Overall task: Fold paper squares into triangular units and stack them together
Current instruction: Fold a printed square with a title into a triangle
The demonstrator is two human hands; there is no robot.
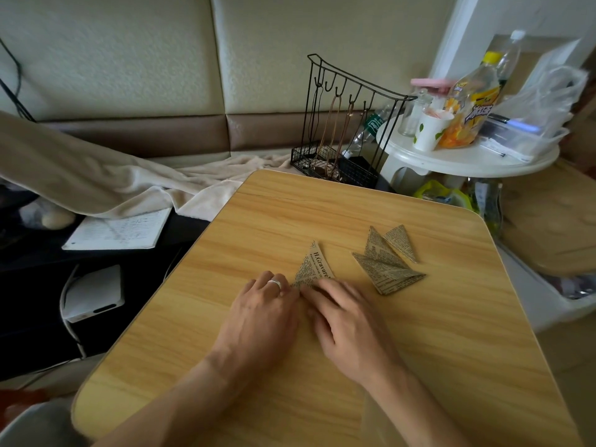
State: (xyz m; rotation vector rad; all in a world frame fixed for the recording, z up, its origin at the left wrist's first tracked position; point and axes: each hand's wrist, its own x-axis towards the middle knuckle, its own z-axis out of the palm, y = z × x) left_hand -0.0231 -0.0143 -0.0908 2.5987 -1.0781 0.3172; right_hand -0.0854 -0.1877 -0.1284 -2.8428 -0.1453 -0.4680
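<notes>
A newsprint-patterned paper piece [314, 265] lies partly folded on the wooden table [419, 333], its pointed upper part sticking out beyond my fingers. My left hand [263, 312], with a ring on one finger, presses on the paper's left lower edge. Beside it, my right hand [346, 321] lies over the paper's lower right part with its fingers laid flat. The paper's lower part is hidden under both hands. To the right, folded triangular units [385, 261] of the same paper lie joined in a small cluster.
A black wire rack [342, 124] stands at the table's far edge. Behind right, a white round side table [467, 159] carries a cup, bottles and a plastic box. A cream blanket, a notebook [119, 230] and a white device [93, 293] lie to the left.
</notes>
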